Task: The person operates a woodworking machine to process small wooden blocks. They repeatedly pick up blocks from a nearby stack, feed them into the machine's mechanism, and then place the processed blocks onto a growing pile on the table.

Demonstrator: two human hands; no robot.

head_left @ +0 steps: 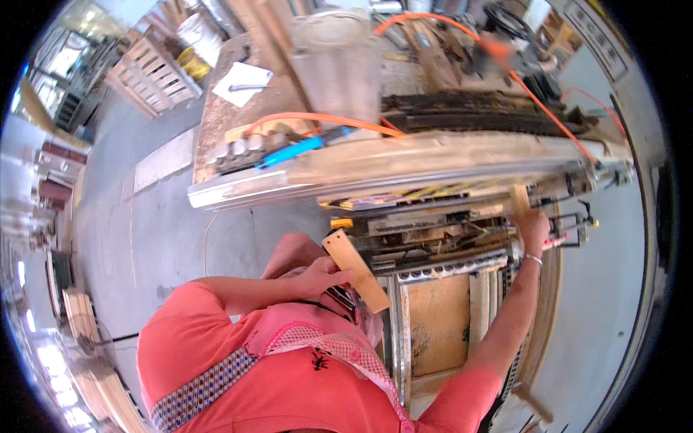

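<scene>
Close to my body, my left hand [323, 279] is closed on a short flat wooden board [359, 272] with small dark holes at its upper end. The board slants down to the right in front of the apron. My right arm reaches far out to the right. At its end my right hand [533, 228], with a pale band at the wrist, closes around a second light wooden piece [520, 198]. That piece stands up against the bench's front edge, above a rack of wooden strips and clamps [433, 234]. The fingertips of the right hand are partly hidden.
A workbench edge [404, 166] with a metal rail runs across ahead. On the bench are an orange hose [325, 117], a blue-handled tool [292, 152], white paper [242, 84] and a blurred clear container [336, 72]. A wooden panel [439, 325] in a metal frame stands below the rack.
</scene>
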